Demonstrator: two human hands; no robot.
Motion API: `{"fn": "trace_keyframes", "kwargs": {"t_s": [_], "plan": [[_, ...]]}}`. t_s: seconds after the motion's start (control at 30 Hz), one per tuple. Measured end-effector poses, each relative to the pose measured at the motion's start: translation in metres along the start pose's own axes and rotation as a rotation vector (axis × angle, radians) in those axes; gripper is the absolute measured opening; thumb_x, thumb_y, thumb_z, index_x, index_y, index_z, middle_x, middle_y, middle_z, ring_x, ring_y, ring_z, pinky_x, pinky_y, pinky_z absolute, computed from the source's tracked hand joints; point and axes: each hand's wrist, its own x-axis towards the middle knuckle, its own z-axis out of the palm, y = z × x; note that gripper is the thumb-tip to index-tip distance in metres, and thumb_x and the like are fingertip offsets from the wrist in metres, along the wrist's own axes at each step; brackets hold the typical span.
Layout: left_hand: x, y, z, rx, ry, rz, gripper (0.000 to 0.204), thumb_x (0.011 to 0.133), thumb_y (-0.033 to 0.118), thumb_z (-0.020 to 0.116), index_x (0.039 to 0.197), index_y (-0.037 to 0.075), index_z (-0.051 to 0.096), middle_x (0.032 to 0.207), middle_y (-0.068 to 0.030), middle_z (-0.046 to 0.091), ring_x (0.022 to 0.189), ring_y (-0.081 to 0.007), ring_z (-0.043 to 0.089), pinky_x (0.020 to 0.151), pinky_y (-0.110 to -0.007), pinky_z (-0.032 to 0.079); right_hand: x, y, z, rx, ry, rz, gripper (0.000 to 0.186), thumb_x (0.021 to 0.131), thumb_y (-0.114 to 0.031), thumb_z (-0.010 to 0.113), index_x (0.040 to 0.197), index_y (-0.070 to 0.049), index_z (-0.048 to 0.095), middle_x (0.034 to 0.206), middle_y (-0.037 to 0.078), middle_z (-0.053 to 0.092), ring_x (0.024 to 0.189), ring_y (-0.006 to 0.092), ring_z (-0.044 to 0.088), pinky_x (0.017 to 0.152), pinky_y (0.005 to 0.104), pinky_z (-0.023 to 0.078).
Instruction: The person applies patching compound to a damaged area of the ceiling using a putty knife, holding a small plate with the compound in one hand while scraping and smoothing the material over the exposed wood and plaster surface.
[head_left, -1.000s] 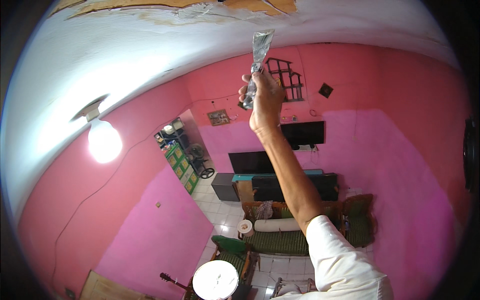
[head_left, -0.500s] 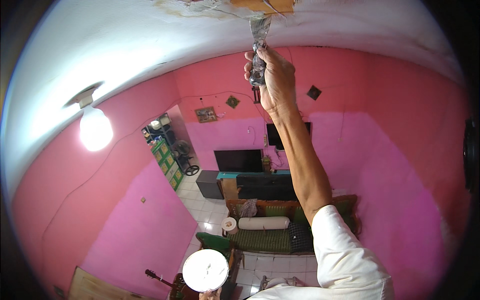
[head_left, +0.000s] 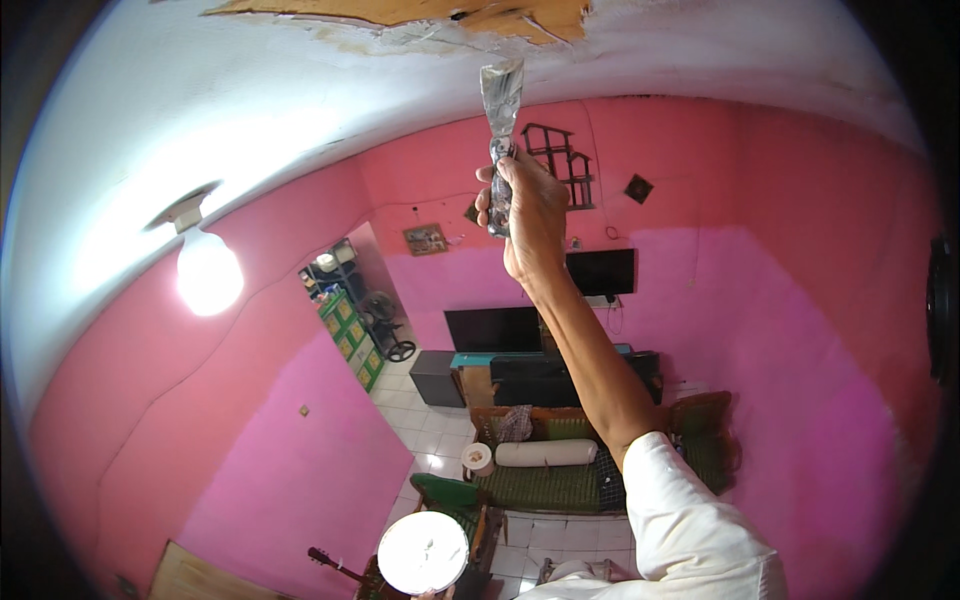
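My right hand (head_left: 532,205) is raised with fingers wrapped round the handle of a metal putty knife (head_left: 502,98). Its blade points up, a little below a ragged brown patch (head_left: 420,12) where the white ceiling (head_left: 650,50) is flaked; the blade looks apart from that patch. At the lower middle, my left hand (head_left: 430,595) holds a round white container (head_left: 423,548) with white material in it, gripping it from below; most of that hand is hidden under it.
A lit bulb (head_left: 208,272) hangs from the ceiling at left. Below are green sofas (head_left: 540,483) with a rolled cushion (head_left: 545,452), a bucket (head_left: 477,459), a guitar (head_left: 335,564), dark screens (head_left: 492,328), a grey box (head_left: 438,378) and green cabinets (head_left: 347,335). Pink walls (head_left: 790,400) surround them.
The putty knife rose to the brown patch half a second ago and is now lower, with my right hand still gripping it. The white container shifted slightly in view.
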Motion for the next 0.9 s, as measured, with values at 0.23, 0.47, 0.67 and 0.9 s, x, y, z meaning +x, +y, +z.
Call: {"fn": "trace_keyframes", "kwargs": {"t_s": [0.23, 0.47, 0.67, 0.9], "plan": [[0.01, -0.004, -0.002, -0.051, -0.087, 0.025, 0.068, 0.061, -0.007, 0.046, 0.128, -0.006, 0.032, 0.125, -0.0195, 0.043, 0.117, -0.0307, 0.039, 0.106, -0.046, 0.025, 0.05, 0.008, -0.006, -0.021, 0.032, 0.021, 0.024, 0.084, -0.013, 0.05, 0.099, 0.005, 0.055, 0.074, 0.011, 0.057, 0.049, 0.0128, 0.053, 0.041, 0.0251, 0.043], [0.011, -0.004, 0.015, -0.045, -0.049, -0.002, 0.061, 0.07, -0.011, 0.041, 0.129, -0.006, 0.03, 0.126, -0.0196, 0.042, 0.117, -0.0295, 0.04, 0.106, -0.045, 0.026, 0.044, -0.02, 0.011, -0.042, -0.017, 0.06, 0.021, 0.085, -0.012, 0.049, 0.095, 0.005, 0.056, 0.074, 0.011, 0.057, 0.048, 0.0114, 0.052, 0.039, 0.0239, 0.042], [0.009, -0.001, 0.021, -0.001, -0.075, 0.004, 0.051, 0.079, -0.005, 0.043, 0.128, -0.006, 0.031, 0.125, -0.0191, 0.043, 0.117, -0.0291, 0.041, 0.105, -0.046, 0.028, -0.005, -0.028, 0.01, -0.067, -0.148, 0.054, 0.027, 0.086, -0.011, 0.047, 0.106, 0.006, 0.054, 0.073, 0.009, 0.056, 0.047, 0.0105, 0.052, 0.037, 0.023, 0.041], [0.02, -0.004, -0.004, 0.004, -0.13, -0.003, 0.056, 0.075, -0.004, 0.046, 0.128, -0.008, 0.029, 0.127, -0.0182, 0.04, 0.119, -0.0289, 0.037, 0.107, -0.042, 0.024, 0.012, 0.027, -0.029, 0.28, 0.01, 0.022, 0.026, 0.088, -0.012, 0.045, 0.108, 0.003, 0.052, 0.072, 0.006, 0.055, 0.051, 0.0108, 0.052, 0.041, 0.0249, 0.043]]}}
